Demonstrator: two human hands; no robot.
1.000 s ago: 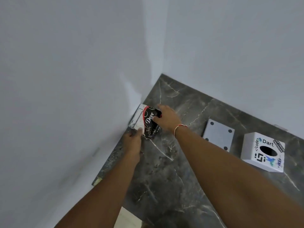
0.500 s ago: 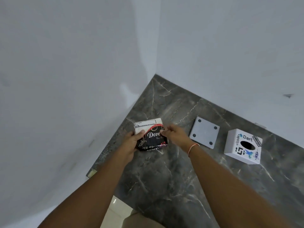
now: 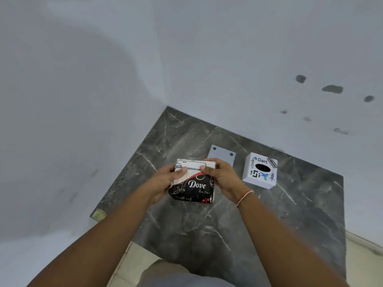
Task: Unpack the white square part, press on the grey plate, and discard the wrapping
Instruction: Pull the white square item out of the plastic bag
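Note:
A square packet in black, red and white wrapping (image 3: 193, 186) marked "Dove" is held above the dark marble counter (image 3: 228, 224). My left hand (image 3: 165, 180) grips its left edge with the thumb on the white label. My right hand (image 3: 220, 175) grips its upper right corner, thumb on top. The wrapping looks closed; the part inside is hidden. The grey plate (image 3: 222, 155) with dark corner holes lies flat on the counter just behind my right hand, which covers its lower part.
A white box (image 3: 260, 170) with stickers and a dark oval hole on top stands right of the plate. White walls meet at the corner behind the counter. The counter's front edge drops to a light floor (image 3: 128, 264).
Both hands have carried the packet away from the left wall toward the middle of the counter and raised it. It now sits in front of the grey plate.

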